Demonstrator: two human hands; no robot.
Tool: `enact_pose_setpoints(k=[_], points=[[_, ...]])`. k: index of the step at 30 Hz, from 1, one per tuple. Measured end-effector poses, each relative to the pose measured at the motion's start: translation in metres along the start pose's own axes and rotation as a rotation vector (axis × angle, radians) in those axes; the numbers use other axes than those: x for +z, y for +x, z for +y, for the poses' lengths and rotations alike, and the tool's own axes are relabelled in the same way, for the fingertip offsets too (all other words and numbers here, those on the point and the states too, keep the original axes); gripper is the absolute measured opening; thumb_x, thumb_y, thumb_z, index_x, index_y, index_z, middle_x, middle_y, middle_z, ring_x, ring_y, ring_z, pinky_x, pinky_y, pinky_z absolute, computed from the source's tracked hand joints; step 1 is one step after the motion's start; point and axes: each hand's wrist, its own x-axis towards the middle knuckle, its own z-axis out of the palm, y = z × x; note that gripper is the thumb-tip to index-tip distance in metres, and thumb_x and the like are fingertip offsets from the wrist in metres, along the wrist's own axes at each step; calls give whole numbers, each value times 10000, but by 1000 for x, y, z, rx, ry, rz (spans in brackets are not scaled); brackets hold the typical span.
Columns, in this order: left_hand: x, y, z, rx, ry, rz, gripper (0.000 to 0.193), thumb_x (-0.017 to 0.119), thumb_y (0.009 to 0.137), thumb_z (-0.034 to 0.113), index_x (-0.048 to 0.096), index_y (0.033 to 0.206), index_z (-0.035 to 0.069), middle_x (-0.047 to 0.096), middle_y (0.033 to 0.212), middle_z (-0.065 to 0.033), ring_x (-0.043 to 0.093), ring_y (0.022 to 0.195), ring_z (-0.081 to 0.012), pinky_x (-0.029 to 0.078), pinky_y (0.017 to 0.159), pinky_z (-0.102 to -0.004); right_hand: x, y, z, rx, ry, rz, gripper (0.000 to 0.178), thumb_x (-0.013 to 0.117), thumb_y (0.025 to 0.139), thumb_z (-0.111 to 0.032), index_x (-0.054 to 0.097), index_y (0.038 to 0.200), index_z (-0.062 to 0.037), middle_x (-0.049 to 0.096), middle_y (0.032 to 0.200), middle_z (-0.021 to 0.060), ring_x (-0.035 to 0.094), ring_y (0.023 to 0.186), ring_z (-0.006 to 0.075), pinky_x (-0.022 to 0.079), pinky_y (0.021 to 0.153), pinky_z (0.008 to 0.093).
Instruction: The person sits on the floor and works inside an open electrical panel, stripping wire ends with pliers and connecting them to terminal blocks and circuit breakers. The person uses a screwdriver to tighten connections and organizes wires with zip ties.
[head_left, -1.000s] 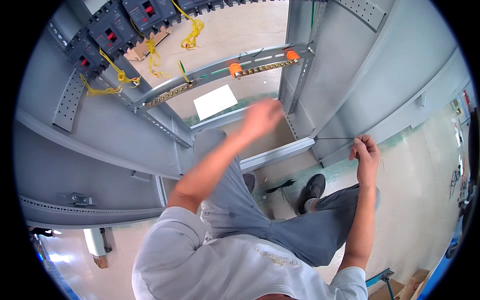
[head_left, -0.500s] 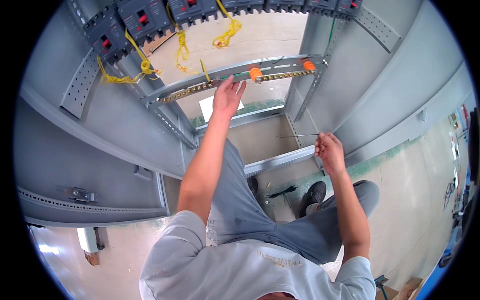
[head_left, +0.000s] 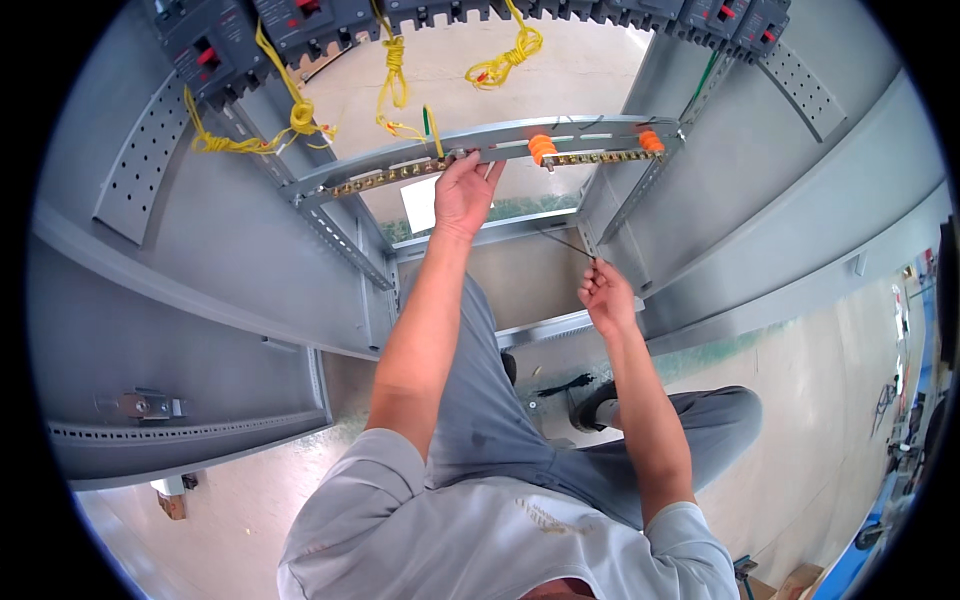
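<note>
My left hand (head_left: 464, 200) reaches up to the brass terminal bar (head_left: 375, 181) under the metal crossbar. Its fingers are bent against the bar, and what the tips grip is hidden. Just left of these fingertips stands a short yellow-and-green wire (head_left: 436, 138). Lower and to the right, my right hand (head_left: 607, 297) is closed in a pinch on a thin dark cable tie (head_left: 567, 243). The tie points up and left, apart from the bar. Two orange ribbed insulators (head_left: 542, 150) sit along the right half of the bar.
A row of dark circuit breakers (head_left: 310, 25) with red switches spans the top. Knotted yellow wires (head_left: 507, 62) hang below them. Grey cabinet panels (head_left: 770, 200) rise on both sides. A bundle of black ties (head_left: 566, 385) lies on the floor between my feet.
My right hand has moved left and slightly up, tilting the tie more steeply. The green wire beside my left fingers, earlier lying along the bar, now points up. The whole view has shifted slightly.
</note>
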Motion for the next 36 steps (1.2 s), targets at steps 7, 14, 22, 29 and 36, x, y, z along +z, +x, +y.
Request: enact_pose_setpoints(k=[7,14,22,29,36], points=[[10,0,-4,-113,397,-38,330,535,894,-4,645,1203,39,677,1189,-65,616,1168,-237,422,1138,-477,34,89,37,14,224,-3,120,639,1011,-207,624,983,-91,622,798,14,584,691,131,509,621,282],[-13,17,-20,-322,1045,6,379,694,974,271,667,1268,34,714,1177,-57,636,1117,-111,484,954,-250,80,133,42,95,285,-80,130,612,1025,-208,621,984,-85,628,790,21,594,667,135,531,612,280],[-9,17,-17,-233,1116,-106,302,588,1041,214,682,1231,-2,730,1128,-86,660,1100,-162,501,1001,-313,96,148,48,154,312,-153,163,607,1027,-213,617,1003,-52,626,789,37,591,667,138,537,617,278],[-36,26,-11,-84,1217,34,278,609,1026,204,697,1194,1,718,1133,-57,638,1062,-141,490,970,-306,118,121,34,78,35,-124,168,658,999,-230,636,1060,-76,647,809,39,601,665,125,515,607,262],[-45,34,0,-18,1278,113,292,639,998,228,685,1193,15,689,1179,-62,597,1090,-170,447,982,-323,158,66,6,-199,-201,-187,203,652,1002,-187,651,1152,-51,636,823,17,596,686,101,492,625,264]])
